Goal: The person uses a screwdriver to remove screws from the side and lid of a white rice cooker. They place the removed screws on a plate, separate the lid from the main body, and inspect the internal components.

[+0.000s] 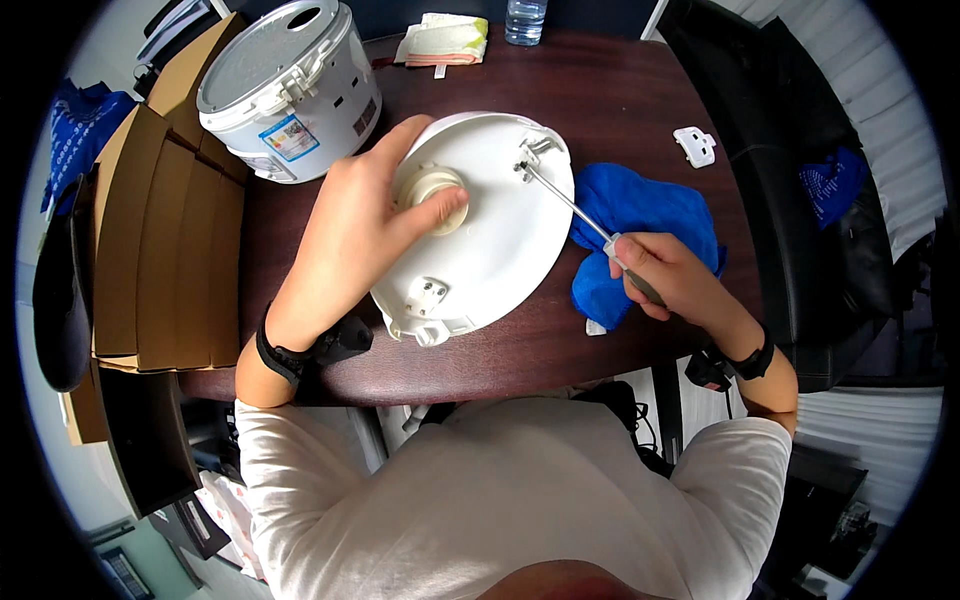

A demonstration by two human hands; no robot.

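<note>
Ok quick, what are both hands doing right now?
Left hand: open, pressing on the white round lid.
Right hand: closed around the screwdriver.

Centre: cooker lid point(490, 235) lies on the table point(620, 100), left hand point(355, 235) on it.
Right of lid: cloth point(650, 210); right hand point(665, 275) above it holds a screwdriver point(570, 205), tip at lid's far edge.
Far left: rice cooker body point(290, 85).
Left edge: cardboard boxes point(165, 250).
Far: water bottle point(525, 20), folded towel point(445, 40).
Far right: small plastic part point(695, 145).
</note>
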